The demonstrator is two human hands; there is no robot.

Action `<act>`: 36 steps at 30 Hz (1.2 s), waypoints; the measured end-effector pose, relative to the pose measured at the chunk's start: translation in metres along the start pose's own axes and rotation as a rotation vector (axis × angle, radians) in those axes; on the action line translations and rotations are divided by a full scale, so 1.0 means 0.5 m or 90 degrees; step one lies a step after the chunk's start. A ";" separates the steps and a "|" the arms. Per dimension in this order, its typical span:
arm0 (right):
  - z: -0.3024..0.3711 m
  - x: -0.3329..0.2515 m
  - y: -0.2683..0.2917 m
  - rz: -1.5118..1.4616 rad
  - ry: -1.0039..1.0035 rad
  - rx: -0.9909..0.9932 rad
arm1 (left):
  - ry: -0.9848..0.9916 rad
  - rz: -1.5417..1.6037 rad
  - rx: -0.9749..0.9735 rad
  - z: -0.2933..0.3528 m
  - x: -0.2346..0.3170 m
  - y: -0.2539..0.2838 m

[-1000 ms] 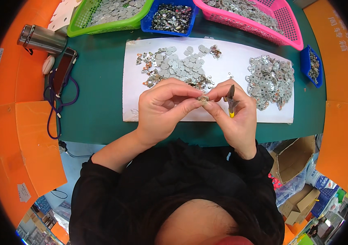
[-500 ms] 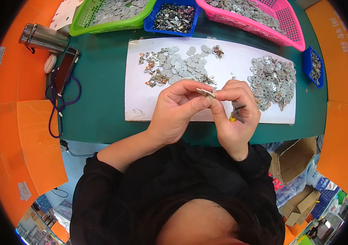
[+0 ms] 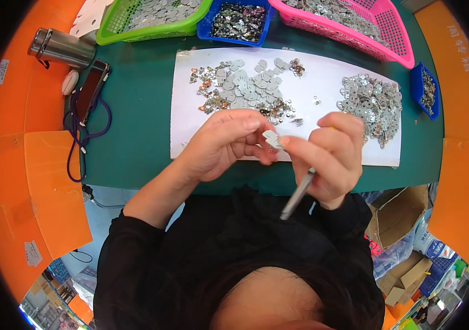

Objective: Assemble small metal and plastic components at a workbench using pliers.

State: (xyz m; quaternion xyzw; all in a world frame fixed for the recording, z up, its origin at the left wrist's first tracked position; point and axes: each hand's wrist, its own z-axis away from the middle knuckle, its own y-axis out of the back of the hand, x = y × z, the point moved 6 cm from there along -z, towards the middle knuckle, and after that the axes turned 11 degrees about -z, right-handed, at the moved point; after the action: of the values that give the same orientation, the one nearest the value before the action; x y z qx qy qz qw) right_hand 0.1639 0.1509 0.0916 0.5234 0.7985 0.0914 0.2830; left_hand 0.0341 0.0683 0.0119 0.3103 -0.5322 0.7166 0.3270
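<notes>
My right hand pinches a small flat grey-white metal plate between thumb and finger. Tucked in the same hand, a slim grey metal tool points down toward my body; its kind is not clear. Just left of the plate, my left hand has its thumb apart from its loosely curled fingers and grips nothing visible. Beyond my hands, a white board carries a heap of plain plates with small shiny pieces around it. A pile of plates with holes lies at its right.
Along the back stand a green basket, a blue bin and a pink basket, all holding metal parts. A small blue tray sits at right. A steel flask and a phone with purple cord lie left.
My left hand has let go of the plate and drawn left. The right hand holds the plate alone, and the tool has swung so that its shaft points toward my body.
</notes>
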 end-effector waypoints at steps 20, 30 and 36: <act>0.020 0.072 -0.012 -0.260 -0.312 0.014 | -0.287 -0.533 0.072 -0.022 0.050 -0.003; 0.006 0.055 -0.011 -0.084 -0.214 -0.013 | -0.573 -1.013 0.203 0.015 0.090 -0.059; -0.008 0.019 -0.011 0.079 -0.063 -0.065 | -0.697 -1.137 0.180 0.040 0.112 -0.074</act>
State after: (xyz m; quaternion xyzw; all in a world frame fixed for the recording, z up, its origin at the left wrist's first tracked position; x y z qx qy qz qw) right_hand 0.1547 0.1574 0.0891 0.5603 0.7442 0.1236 0.3421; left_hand 0.0322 0.0647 0.0819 0.9055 -0.0972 0.0339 0.4116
